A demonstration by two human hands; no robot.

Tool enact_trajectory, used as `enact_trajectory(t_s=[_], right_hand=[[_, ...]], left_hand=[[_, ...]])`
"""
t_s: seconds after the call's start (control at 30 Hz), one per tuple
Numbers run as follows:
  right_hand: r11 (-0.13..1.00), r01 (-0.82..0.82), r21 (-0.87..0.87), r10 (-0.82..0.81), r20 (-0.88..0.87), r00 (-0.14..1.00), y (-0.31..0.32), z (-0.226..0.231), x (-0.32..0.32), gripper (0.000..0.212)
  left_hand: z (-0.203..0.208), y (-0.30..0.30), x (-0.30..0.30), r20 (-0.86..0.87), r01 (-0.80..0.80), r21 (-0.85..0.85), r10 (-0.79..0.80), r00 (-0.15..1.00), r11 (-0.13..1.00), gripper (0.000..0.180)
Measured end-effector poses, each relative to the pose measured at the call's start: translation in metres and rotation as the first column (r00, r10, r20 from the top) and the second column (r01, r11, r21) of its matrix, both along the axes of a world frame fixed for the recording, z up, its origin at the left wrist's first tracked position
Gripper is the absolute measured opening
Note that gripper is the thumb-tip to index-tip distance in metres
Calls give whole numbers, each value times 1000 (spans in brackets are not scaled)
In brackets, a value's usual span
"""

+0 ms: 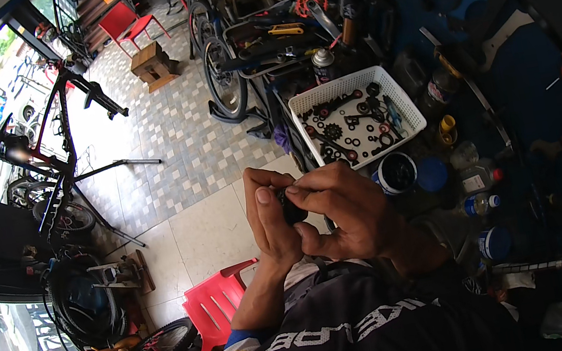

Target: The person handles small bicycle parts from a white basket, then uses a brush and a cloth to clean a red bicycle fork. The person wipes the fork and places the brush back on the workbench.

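Left hand: clasps small round black part, steadying it near the chest.
Right hand: pinches same part, fingertips working it.
Far right: white slotted plastic basket keeping black rings within reach.

Open tiled floor is seen ahead and to the left of both hands; passage there is unobstructed near the body. Further left, the way is blocked by a bicycle on a repair stand. Low left, a red plastic chair and a loose wheel are set. To the right, room is taken by a white basket, a black tub, bottles and the crowded workbench.
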State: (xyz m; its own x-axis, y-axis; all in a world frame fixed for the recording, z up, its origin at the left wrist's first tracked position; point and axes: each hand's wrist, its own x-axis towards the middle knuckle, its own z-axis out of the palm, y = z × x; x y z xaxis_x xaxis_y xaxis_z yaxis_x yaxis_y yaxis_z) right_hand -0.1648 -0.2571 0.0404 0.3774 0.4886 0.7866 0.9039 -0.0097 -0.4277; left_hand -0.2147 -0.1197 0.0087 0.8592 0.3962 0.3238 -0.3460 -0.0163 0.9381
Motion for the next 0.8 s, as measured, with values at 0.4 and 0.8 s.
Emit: enact_trajectory(t_s=[0.4,0.8], right_hand=[[999,29,16,-30,44,999,2,-3,3,37],[998,-12,62,11,24,1000,-1,-7,-1,28]], left_hand=[[-9,2,10,75,-58,78,52,996,995,49],[12,-3,7,67,-36,42,33,997,998,47]])
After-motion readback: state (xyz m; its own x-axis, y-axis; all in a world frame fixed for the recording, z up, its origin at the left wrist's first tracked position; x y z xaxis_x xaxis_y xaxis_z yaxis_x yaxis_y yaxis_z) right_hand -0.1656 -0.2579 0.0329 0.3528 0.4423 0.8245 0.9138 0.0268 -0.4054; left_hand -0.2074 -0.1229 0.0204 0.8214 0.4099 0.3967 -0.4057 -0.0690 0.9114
